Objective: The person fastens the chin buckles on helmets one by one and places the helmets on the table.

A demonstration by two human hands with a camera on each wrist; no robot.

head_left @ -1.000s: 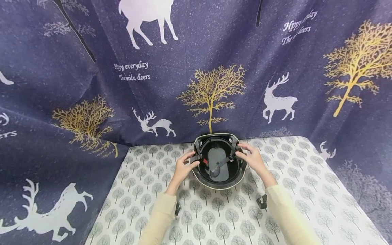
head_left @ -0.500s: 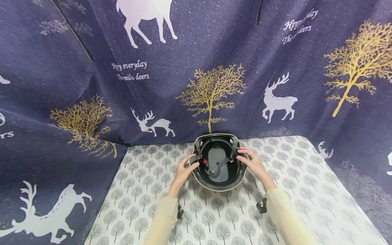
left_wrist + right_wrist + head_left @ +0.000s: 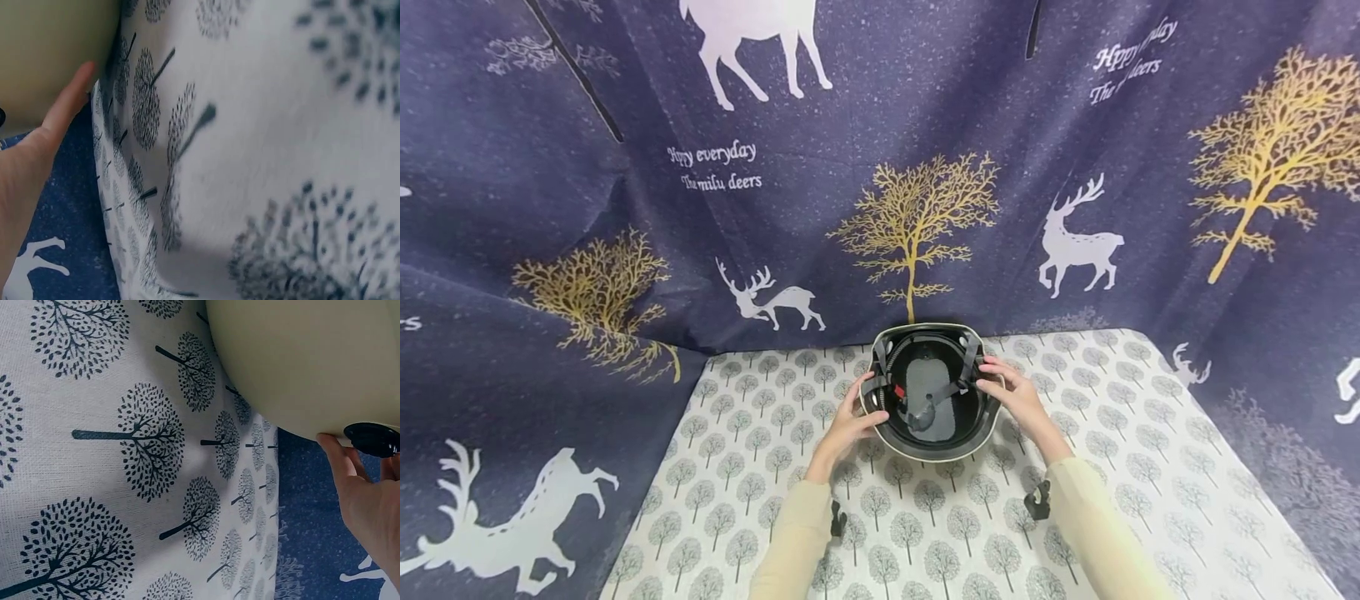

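So we've got the helmet (image 3: pixel 936 425) hollow side up near the tree-print table's (image 3: pixel 925 533) 12 o'clock edge. Our left hand (image 3: pixel 847 427) grips its rim at 9 o'clock — thumb over the edge, fingers up the outside, a moderate gap between. Our right hand (image 3: pixel 1024 403) holds the rim near 3 (a black knob (image 3: pixel 373 439) sits right beside those fingers), thumb and fingers less spread. Forearms angle in from about 7:30 and 4 — wrists low, fingers pointing inward.
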